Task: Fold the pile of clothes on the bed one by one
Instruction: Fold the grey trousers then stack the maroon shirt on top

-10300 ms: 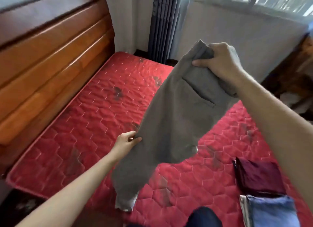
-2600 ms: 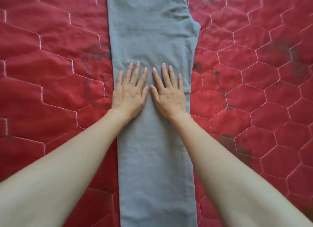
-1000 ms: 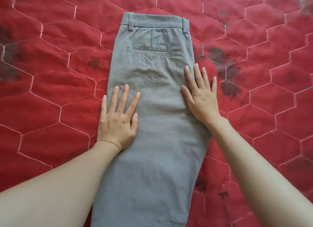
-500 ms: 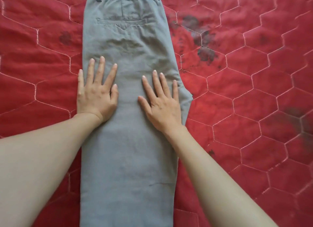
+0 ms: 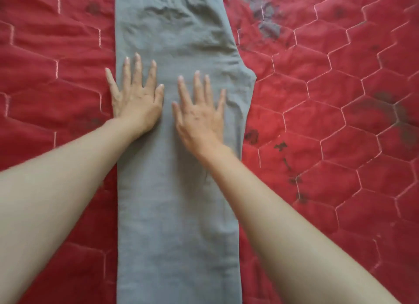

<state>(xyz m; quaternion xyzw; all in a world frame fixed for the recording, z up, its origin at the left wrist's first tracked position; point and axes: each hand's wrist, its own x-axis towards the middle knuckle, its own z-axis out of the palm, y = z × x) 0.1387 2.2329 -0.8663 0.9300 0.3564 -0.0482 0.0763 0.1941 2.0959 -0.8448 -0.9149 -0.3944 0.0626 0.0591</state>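
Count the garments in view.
1: grey trousers lying flat down the middle of the red mattress, under both hands. Others may lie outside the frame.

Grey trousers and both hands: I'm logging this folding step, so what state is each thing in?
Grey trousers: flat on the mattress, legs stacked lengthwise, creased near the top.
Left hand: fingers spread, pressing the trousers' left edge.
Right hand: flat, pressing the trousers.
Red quilted mattress: bare, dark-stained.

The grey trousers (image 5: 176, 190) are matt woven cloth, lightly creased, lying on a red quilted bed (image 5: 340, 122) cover with a faint sheen.
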